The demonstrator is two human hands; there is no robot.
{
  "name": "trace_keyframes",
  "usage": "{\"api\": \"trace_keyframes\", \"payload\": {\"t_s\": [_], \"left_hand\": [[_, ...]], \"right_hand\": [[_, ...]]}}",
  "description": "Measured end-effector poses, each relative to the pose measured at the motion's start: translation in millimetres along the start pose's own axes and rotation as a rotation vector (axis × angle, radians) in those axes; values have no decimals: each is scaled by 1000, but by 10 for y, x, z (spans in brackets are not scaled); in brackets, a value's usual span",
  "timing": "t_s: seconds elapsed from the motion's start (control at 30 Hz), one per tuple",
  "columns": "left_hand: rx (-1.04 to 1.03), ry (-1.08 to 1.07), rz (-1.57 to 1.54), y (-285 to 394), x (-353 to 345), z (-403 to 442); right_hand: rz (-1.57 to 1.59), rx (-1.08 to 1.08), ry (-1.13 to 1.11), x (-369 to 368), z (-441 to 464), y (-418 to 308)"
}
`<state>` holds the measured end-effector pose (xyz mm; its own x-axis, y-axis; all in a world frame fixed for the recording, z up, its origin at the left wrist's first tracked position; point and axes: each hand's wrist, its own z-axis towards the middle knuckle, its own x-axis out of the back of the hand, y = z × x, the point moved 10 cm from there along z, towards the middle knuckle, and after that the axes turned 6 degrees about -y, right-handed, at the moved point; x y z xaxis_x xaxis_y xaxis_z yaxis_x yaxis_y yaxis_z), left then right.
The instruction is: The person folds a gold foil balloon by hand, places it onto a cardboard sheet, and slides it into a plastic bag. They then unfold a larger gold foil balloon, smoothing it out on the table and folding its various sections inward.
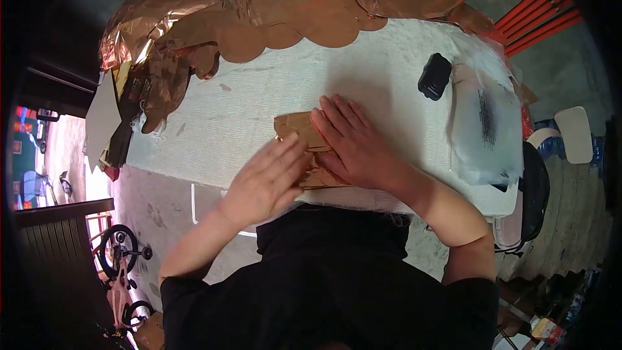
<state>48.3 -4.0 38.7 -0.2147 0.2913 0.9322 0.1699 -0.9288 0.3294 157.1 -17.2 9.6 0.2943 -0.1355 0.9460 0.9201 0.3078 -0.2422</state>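
Under right hand (354, 146) | brown sheet (295, 123) | far edge crosswise | long axis hidden

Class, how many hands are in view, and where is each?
2: the right hand rests on the right part of the brown sheet; the left hand is at its left side.

Grey floor (155, 201) around a white-covered table (214, 116)
Daylight (76, 139) glares left of the table; a small bicycle (118, 298) stands beyond its lower left, red bars (531, 21) beyond its upper right.
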Motion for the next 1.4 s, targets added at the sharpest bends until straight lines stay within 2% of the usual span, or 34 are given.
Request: {"api": "trace_keyframes", "payload": {"t_s": [0.07, 0.33, 0.4, 0.43, 0.47, 0.53, 0.57, 0.67, 0.73, 0.9, 1.03, 1.17, 1.4], "left_hand": [[-104, -79, 29, 198, -107, -108], [-68, -48, -43, 231, -88, -314], [-136, -25, -311, 112, -7, -350], [-47, 15, -250, -11, 51, -361], [-43, 18, -242, -72, 83, -319], [127, 151, -180, -377, 305, -137], [123, 153, -174, -403, 321, -34], [3, 88, -127, -346, 252, 205], [-31, -183, -153, -338, -75, 288], [-60, -296, -59, -348, -135, 185], [-87, -392, -105, -351, -144, 152], [-67, -402, -130, -339, -119, 175], [-157, -219, -105, -352, 24, 214]], "right_hand": [[16, -11, -22, 2, 1, -1], [10, -1, -40, 10, 6, -11], [0, -4, -54, 1, 9, -16], [3, -14, -66, -6, 13, -7], [6, -26, -78, -17, 13, 4], [6, -21, -78, -31, -1, 12], [3, -22, -85, -44, 1, 20], [-4, -30, -106, -70, 1, 33], [-12, -32, -101, -45, 2, 25], [47, -41, -46, 2, -15, 70], [1, -40, -106, 6, -42, 145], [-10, -27, -148, -25, -45, 159], [39, -70, -157, -80, -67, 227]]}}
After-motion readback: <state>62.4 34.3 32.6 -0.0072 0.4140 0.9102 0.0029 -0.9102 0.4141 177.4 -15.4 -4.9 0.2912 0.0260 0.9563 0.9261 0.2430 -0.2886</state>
